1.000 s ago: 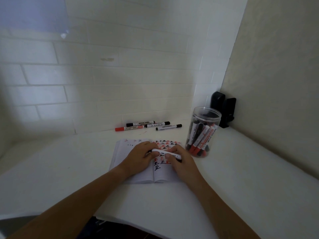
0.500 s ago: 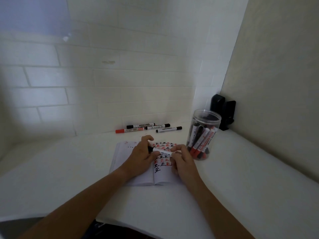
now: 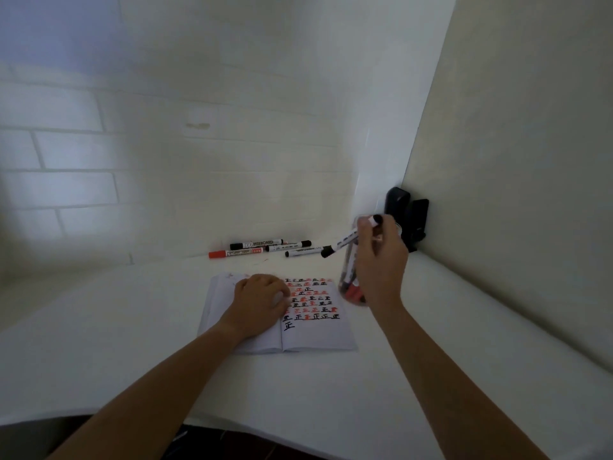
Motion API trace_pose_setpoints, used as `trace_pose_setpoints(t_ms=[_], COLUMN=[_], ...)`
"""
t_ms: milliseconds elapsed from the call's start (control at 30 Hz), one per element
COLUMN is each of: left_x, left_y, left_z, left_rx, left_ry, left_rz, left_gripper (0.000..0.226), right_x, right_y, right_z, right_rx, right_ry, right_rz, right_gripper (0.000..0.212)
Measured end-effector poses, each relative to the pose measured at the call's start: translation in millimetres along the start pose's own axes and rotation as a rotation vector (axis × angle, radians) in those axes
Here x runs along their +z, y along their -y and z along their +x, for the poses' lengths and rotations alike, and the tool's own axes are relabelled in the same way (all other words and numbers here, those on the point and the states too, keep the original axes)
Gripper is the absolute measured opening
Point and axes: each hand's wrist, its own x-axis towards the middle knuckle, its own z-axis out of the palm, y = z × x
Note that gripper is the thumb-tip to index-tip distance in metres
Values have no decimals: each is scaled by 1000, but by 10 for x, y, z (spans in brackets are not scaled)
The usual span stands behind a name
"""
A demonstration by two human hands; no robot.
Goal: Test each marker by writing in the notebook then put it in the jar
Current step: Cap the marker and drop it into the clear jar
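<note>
Black-capped marker (image 3: 341, 244) is being pinched by the right hand (image 3: 381, 260) above the jar (image 3: 352, 290). The left hand (image 3: 262, 298), fingers loosely curled, is resting on the notebook (image 3: 315, 333).

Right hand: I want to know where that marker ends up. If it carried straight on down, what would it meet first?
Most likely the open mouth of the jar, right beneath the right hand holding the marker. Depth is unclear, so it might clip the rim.

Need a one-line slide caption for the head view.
Right hand holds a black-capped white marker over the clear plastic jar; left hand rests on the open notebook.
</note>
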Motion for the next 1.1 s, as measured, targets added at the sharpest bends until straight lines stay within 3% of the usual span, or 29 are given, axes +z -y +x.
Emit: trace_pose_setpoints(t_ms=[133, 233, 333, 467, 533, 700, 833, 900, 1000, 1100], left_x=[-15, -1, -1, 0, 9, 27, 26, 28, 27, 6], left_y=[11, 22, 29, 42, 47, 59, 63, 67, 55, 29], left_z=[1, 11, 16, 21, 23, 34, 53, 53, 45, 40], left_rx=[-2, -7, -14, -4, -2, 1, 9, 8, 4, -5], left_ry=[16, 33, 40, 43, 47, 49, 53, 50, 48, 51], left_rz=[-18, -27, -19, -29, -29, -39, -24, -24, -39, -48], left_gripper=[51, 51, 49, 50, 49, 48, 49, 48, 48, 46], right_x=[-141, -189, -165, -148, -136, -143, -110, -91, -80, -39], right_y=[145, 67, -122, -362, -417, -447, -519, -538, -613, -661], right_z=[388, 607, 714, 746, 696, 636, 658, 639, 576, 378], right_rx=[-119, -151, -95, -114, -157, -168, -141, -137, -194, -362], right_ry=[-215, -244, -136, 113, 213, -22, 347, 425, 352, 155], right_rz=[-24, -108, -261, -648, -727, -504, -800, -837, -835, -885], right_gripper=[15, 9, 19, 11, 12, 30, 61, 60, 47, 37])
